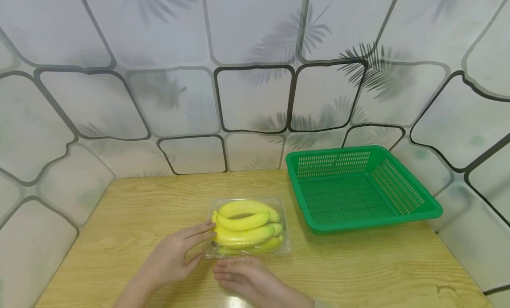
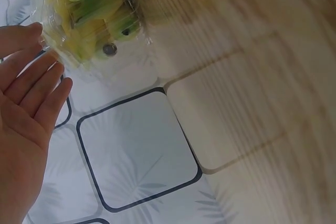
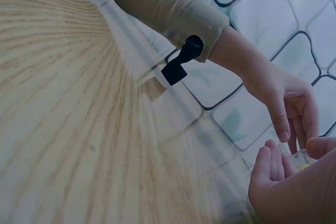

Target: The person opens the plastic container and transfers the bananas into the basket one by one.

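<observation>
A clear plastic pack (image 1: pixel 284 250) of several yellow bananas (image 1: pixel 243 235) with greenish tips lies flat on the table. My left hand (image 1: pixel 171 255) is at the pack's left side, fingertips touching its edge and the thumb apart from the fingers. In front of the pack is my right hand (image 1: pixel 249 277), its fingers loosely extended and pointing left; whether it touches the wrapping is unclear. The bananas (image 2: pixel 89 11) show their dark ends through the plastic in the left wrist view. From the right wrist, both the left hand (image 3: pixel 289 98) and right hand (image 3: pixel 294 187) appear near a sliver of the pack.
A green plastic basket (image 1: pixel 368 220) with slotted sides stands at the right rear of the wooden table (image 1: pixel 147 202). Patterned grey-white walls (image 1: pixel 255 100) enclose the back and both sides.
</observation>
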The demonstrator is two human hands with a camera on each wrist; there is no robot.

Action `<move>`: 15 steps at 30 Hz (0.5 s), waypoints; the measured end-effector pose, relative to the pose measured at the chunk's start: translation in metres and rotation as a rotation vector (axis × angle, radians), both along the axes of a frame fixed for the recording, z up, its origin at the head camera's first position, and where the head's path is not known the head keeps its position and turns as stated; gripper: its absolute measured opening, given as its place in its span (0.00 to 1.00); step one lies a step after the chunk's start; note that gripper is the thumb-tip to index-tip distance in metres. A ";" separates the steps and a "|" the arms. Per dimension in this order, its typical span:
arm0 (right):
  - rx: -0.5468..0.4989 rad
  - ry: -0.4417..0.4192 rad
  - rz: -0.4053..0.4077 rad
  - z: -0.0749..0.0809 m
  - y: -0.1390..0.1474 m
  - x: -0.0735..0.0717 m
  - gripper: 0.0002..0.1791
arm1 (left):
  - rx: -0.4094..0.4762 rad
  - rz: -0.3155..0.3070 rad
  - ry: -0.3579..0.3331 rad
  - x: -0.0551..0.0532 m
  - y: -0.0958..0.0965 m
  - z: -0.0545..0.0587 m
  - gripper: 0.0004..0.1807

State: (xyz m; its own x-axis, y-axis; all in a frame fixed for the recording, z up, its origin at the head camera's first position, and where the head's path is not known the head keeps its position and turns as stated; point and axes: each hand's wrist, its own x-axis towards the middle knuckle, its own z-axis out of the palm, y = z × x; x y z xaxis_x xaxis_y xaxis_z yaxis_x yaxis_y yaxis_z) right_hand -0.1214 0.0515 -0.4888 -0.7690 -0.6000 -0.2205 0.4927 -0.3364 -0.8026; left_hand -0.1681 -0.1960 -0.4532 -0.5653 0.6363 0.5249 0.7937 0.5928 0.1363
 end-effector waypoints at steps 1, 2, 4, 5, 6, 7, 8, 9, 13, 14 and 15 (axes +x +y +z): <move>-0.011 -0.005 -0.002 -0.001 -0.001 0.000 0.28 | 0.000 -0.001 -0.004 0.000 0.000 0.000 0.34; -0.023 -0.011 -0.003 -0.002 -0.001 0.000 0.28 | 0.000 -0.002 -0.010 0.000 0.000 0.000 0.34; -0.042 -0.026 -0.016 -0.003 -0.003 0.001 0.28 | 0.003 -0.006 -0.022 0.000 -0.001 0.001 0.33; -0.048 -0.033 -0.024 -0.004 -0.004 0.001 0.28 | 0.004 -0.007 -0.030 0.000 -0.001 0.001 0.33; -0.052 -0.030 -0.030 -0.005 -0.004 0.001 0.28 | 0.004 -0.008 -0.038 0.000 -0.001 0.001 0.33; -0.055 -0.033 -0.037 -0.005 -0.005 0.001 0.27 | 0.004 -0.009 -0.045 0.000 -0.001 0.001 0.33; -0.054 -0.037 -0.044 -0.006 -0.006 0.001 0.27 | 0.003 -0.010 -0.050 0.000 -0.001 0.002 0.34; -0.052 -0.038 -0.050 -0.006 -0.007 0.001 0.27 | 0.002 -0.011 -0.054 0.000 -0.001 0.002 0.34; -0.044 -0.040 -0.064 -0.007 -0.009 0.000 0.27 | -0.009 -0.009 -0.062 0.000 -0.001 0.004 0.34; -0.043 -0.041 -0.066 -0.007 -0.009 0.000 0.27 | -0.012 -0.008 -0.064 0.000 -0.002 0.004 0.34; -0.045 -0.043 -0.068 -0.007 -0.010 0.000 0.27 | -0.014 -0.008 -0.066 0.000 -0.002 0.004 0.34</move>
State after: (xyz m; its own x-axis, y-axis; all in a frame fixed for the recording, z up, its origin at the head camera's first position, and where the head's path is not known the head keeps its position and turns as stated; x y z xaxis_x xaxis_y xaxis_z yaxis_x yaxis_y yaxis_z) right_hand -0.1214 0.0416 -0.4958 -0.7985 -0.5570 -0.2282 0.5012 -0.4051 -0.7647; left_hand -0.1681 -0.1977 -0.4494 -0.5932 0.6477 0.4781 0.7880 0.5888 0.1800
